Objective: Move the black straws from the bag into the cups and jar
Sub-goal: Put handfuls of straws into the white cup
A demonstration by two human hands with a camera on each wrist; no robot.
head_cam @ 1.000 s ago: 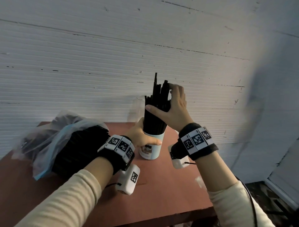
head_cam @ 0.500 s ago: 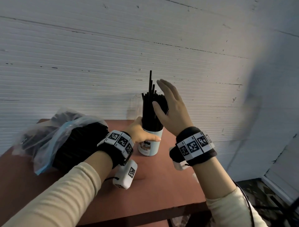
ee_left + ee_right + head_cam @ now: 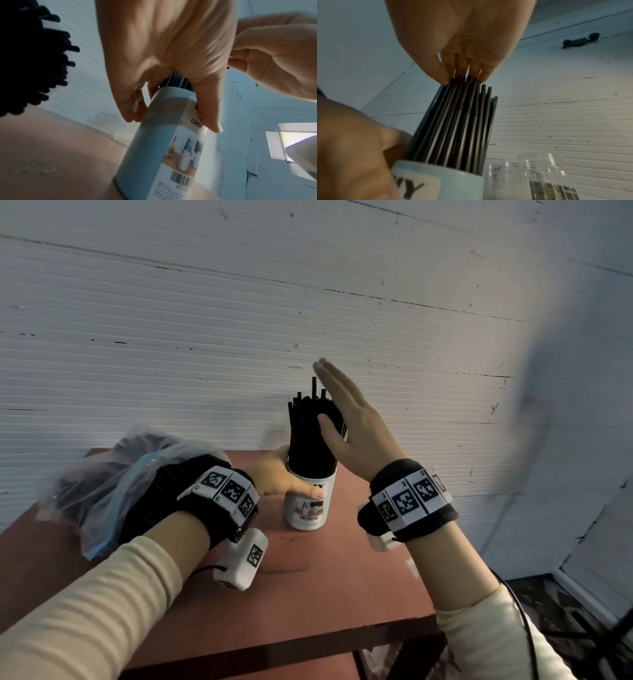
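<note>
A white labelled cup (image 3: 308,505) (image 3: 163,146) (image 3: 440,180) stands on the red-brown table (image 3: 342,583), packed with upright black straws (image 3: 308,436) (image 3: 457,121). My left hand (image 3: 284,481) (image 3: 171,67) grips the cup just below its rim. My right hand (image 3: 346,422) (image 3: 464,44) is flat, its straight fingers pressing on the straw tops. A clear plastic bag (image 3: 113,474) with many more black straws (image 3: 30,60) lies at the left. A clear jar (image 3: 546,175) and a clear cup (image 3: 500,180) stand behind the white cup.
A white ribbed wall (image 3: 239,337) rises right behind the table. The table's right edge (image 3: 421,587) drops to the floor beside my right forearm. Its front edge is close to my arms.
My right hand let go of the straw bundle, opened flat and came down on the tops. The straws sank lower into the cup. My left hand stayed on the cup.
</note>
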